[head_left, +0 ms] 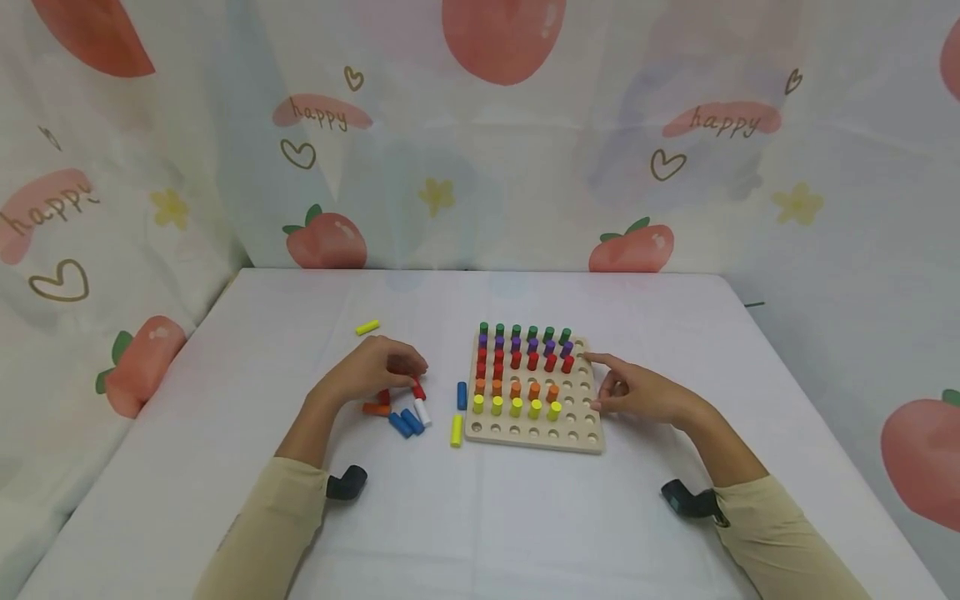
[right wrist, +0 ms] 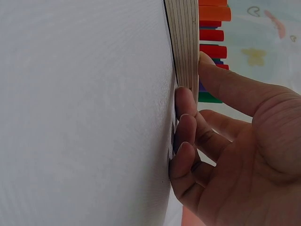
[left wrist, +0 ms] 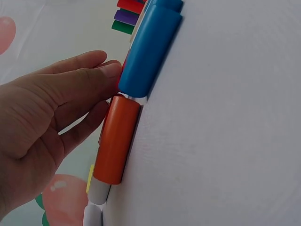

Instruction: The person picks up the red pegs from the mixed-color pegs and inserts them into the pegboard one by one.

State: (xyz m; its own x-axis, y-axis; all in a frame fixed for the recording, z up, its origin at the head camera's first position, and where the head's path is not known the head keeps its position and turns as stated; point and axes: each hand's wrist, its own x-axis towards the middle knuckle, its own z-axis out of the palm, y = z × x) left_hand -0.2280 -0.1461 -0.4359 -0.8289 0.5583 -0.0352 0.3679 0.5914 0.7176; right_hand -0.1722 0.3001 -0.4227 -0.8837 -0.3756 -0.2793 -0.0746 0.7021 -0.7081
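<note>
A wooden pegboard (head_left: pixel 534 442) lies flat, with rows of green, purple, red, orange and yellow pegs standing in it. My left hand (head_left: pixel 375 367) is over the loose pegs left of the board. Its fingertips pinch a red peg (head_left: pixel 418 388), partly hidden behind a blue peg (left wrist: pixel 150 49) in the left wrist view. Beside it lie an orange peg (head_left: pixel 377 409), a white peg (head_left: pixel 423 412), two blue pegs and another red peg (head_left: pixel 384 397). At the board's right edge, my right hand (head_left: pixel 645 392) holds the side, thumb (right wrist: pixel 216 73) at the top face and other fingers curled along the edge.
Between the loose pegs and the board lie a blue peg (head_left: pixel 461 396) and a yellow peg (head_left: pixel 456 431). Farther back is another yellow peg (head_left: pixel 367 327). The white-covered table (head_left: pixel 480 525) meets a patterned cloth (head_left: pixel 480 183) behind it.
</note>
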